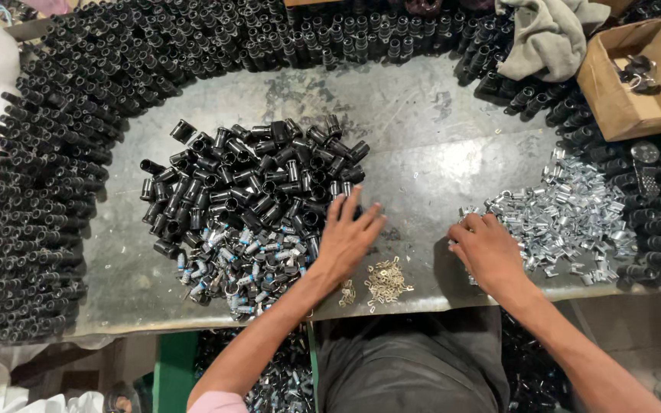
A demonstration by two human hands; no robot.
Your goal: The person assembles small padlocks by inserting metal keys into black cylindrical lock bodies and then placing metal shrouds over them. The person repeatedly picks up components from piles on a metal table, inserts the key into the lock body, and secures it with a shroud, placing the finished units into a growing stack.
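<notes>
Nearest the person, a small heap of brass clips (385,281) lies on the metal tabletop (415,138). Left of it, the left hand (346,237) spreads open fingers over the pile of black tubes (250,183), gripping nothing. Right of it, the right hand (487,248) curls into the silver clips (568,222); its hold is hidden. Beyond, stacked tubes ring the workspace within reach.

Even overhead light, soft shadows, slight glare on metal, edges bowed.

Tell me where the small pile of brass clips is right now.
The brass clips lie at the table's near edge, between the left hand and right hand.
</notes>
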